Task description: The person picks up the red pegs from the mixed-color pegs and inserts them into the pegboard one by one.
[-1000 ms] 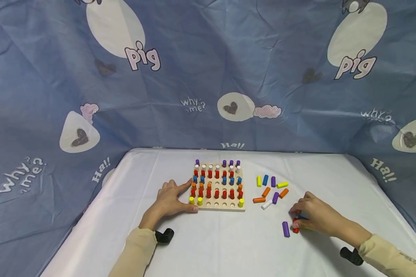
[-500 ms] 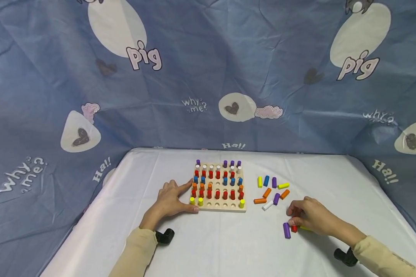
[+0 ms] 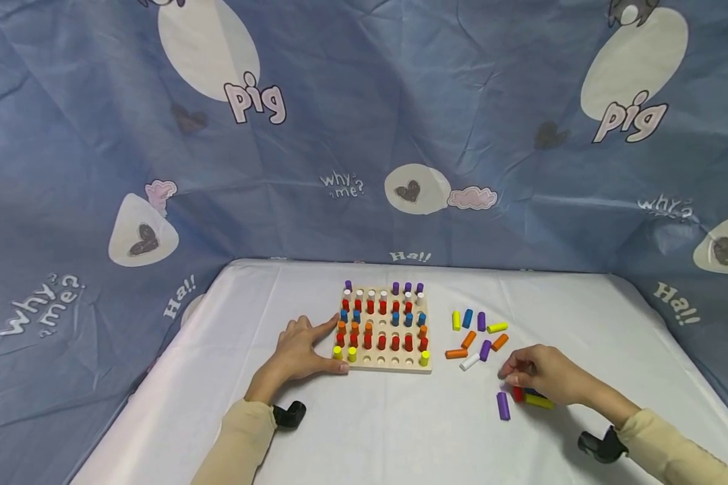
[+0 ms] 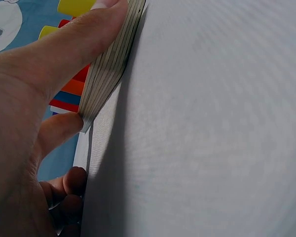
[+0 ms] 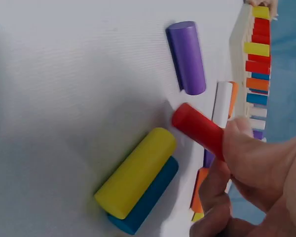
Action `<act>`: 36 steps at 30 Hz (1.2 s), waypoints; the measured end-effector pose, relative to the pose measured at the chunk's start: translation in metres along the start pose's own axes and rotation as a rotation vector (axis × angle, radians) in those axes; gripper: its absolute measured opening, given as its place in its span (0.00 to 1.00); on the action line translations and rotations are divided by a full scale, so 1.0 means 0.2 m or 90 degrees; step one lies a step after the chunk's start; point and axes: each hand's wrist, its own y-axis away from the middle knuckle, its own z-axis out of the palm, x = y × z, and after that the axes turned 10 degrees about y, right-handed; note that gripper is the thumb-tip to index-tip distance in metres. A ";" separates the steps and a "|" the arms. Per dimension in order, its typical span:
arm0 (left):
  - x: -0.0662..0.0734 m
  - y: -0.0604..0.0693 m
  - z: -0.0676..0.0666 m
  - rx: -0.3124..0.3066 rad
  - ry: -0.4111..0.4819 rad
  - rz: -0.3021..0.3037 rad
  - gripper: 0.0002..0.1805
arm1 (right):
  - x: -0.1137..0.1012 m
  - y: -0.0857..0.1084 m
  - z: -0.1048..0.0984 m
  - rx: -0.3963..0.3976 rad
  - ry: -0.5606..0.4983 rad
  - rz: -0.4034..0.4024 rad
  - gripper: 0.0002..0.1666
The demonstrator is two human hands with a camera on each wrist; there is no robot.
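My left hand rests at the near-left corner of a wooden pegboard, thumb on the front edge, index finger touching the left side. In the left wrist view, the thumb and index finger meet the board's layered edge, and the other fingers curl beside it. To the right, my right hand pinches a red peg by one end between thumb and fingers, its other end tilted out over the cloth. Just beside it lie a yellow peg and a blue peg, side by side. A purple peg lies apart.
Colored pegs stand in rows on the board, among some bare holes. Between board and right hand lie several loose pegs, including a white peg and an orange peg. A white cloth covers the table; a printed blue curtain hangs behind.
My right hand has shifted left and its grip now lifts the red peg's end; the yellow peg shows more beneath the hand. The left hand keeps its place on the board.
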 end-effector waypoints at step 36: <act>-0.01 0.00 0.01 0.000 -0.005 0.007 0.63 | -0.15 -0.36 -0.02 0.359 0.108 0.097 0.02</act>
